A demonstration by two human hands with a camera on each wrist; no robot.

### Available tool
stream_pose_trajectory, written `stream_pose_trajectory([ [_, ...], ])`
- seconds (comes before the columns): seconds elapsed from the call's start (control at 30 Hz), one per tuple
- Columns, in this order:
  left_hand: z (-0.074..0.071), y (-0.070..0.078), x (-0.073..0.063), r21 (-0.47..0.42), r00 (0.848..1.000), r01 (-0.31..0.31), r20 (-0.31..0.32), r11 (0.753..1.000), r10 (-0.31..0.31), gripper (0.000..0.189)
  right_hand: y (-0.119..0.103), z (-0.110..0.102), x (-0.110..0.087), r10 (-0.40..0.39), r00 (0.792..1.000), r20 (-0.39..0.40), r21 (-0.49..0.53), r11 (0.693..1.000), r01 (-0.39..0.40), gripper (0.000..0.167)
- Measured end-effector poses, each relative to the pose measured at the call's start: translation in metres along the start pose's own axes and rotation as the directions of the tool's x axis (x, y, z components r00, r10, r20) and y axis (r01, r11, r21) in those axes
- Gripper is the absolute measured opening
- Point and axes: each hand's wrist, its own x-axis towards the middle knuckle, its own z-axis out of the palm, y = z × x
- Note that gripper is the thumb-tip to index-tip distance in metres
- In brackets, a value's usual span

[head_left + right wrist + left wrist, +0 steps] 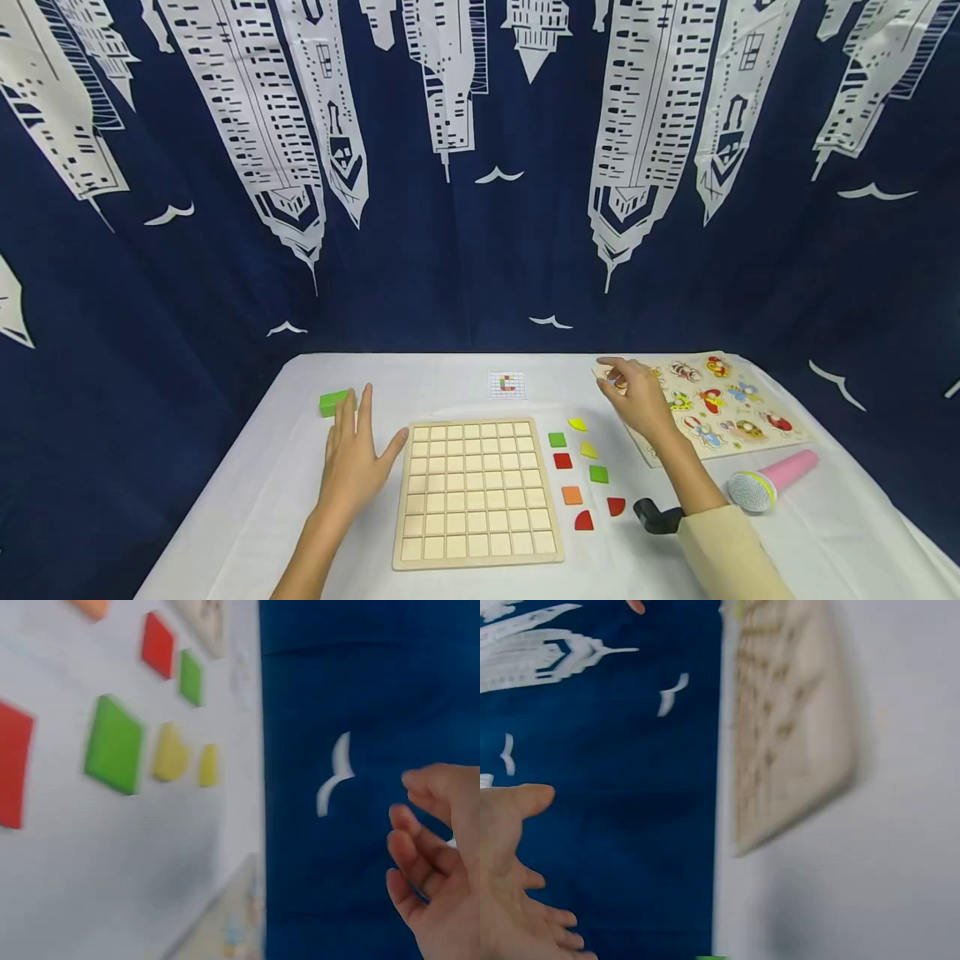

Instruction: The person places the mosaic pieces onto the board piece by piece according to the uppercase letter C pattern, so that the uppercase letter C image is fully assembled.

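My left hand [354, 471] hovers just left of a wooden grid board [552, 546], thumb apart from the straight fingers. In the left wrist view that hand [514, 877] holds nothing. Over the left edge of an animal picture puzzle [720, 396] is my right hand [641, 400], its fingers loosely bent. No object shows between them in the right wrist view, where the hand [442, 855] stands off from the tiles. Right of the board lie several flat tiles, among them a green square [598, 474], a red square [562, 461], an orange square [572, 495] and a yellow piece [588, 451].
A small card with a coloured grid pattern [507, 385] lies behind the board. Beyond the left fingertips sits a green block [330, 404]. A pink toy microphone [787, 471] and a black bent object [654, 517] lie near the right forearm. A dark blue curtain [465, 250] hangs behind the table.
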Motion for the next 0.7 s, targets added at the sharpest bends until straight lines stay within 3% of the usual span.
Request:
stream_pose_trajectory([
  [0.17, 0.027, -0.017, -0.016, -0.150, 0.999, 0.022, 0.028, 0.988, -0.017, 0.085, 0.019, 0.023, -0.002, 0.061, 0.983, 0.173, 0.067, 0.995, -0.074, 0.036],
  [0.3, 0.050, -0.034, -0.022, -0.242, 0.990, 0.036, 0.141, 0.970, -0.002, 0.088, 0.028, 0.040, -0.008, 0.076, 0.947, 0.314, 0.103, 0.988, -0.114, 0.037],
  [0.4, 0.063, -0.047, -0.026, -0.277, 0.972, 0.042, 0.234, 0.960, 0.025, 0.091, 0.031, 0.049, -0.015, 0.090, 0.927, 0.365, 0.117, 0.983, -0.141, 0.036],
  [0.53, 0.075, -0.058, -0.034, -0.248, 0.953, 0.013, 0.295, 0.969, 0.063, 0.089, 0.034, 0.056, -0.022, 0.128, 0.911, 0.391, 0.117, 0.975, -0.187, 0.032],
  [0.7, 0.082, -0.061, -0.039, -0.146, 0.950, -0.087, 0.285, 0.985, 0.126, 0.082, 0.038, 0.061, -0.025, 0.185, 0.893, 0.409, 0.076, 0.969, -0.235, 0.027],
])
